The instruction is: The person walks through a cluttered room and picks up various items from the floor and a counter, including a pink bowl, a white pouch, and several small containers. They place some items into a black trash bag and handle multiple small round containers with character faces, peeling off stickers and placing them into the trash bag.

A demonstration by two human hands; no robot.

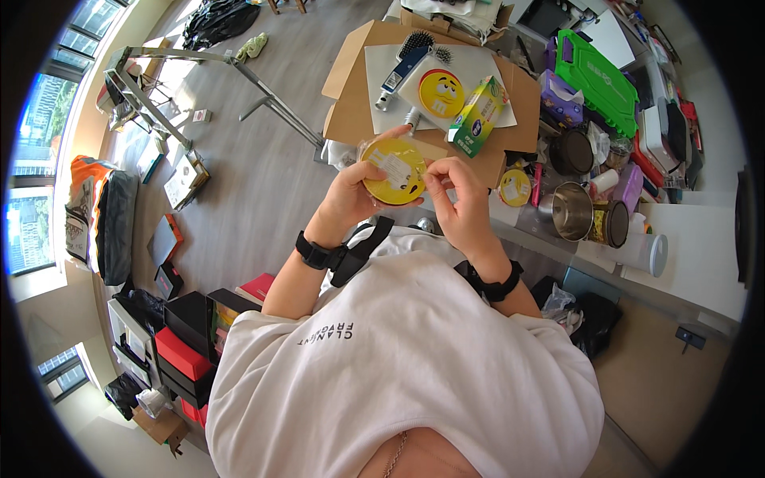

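My left hand [352, 185] holds a round yellow M&M's disc [394, 171] in clear plastic wrap, with a white label on its face. The fingers of my right hand [457, 200] pinch the wrap at the disc's right edge. Beyond my hands, a cardboard box [352, 113] bears a white sheet [379, 66]. On it lie a black hairbrush [416, 42], a dark blue packet [406, 69], a white item with a yellow M&M's face [441, 94] and a green and yellow carton [478, 116]. A similar yellow disc [515, 187] lies on the counter to the right.
The counter at right holds a steel pot [568, 211], a dark round container [571, 153], a green plastic case [597, 83] and a clear cylindrical container [642, 252]. A metal frame [263, 95] stands at left. Black and red boxes [182, 352] are stacked at lower left.
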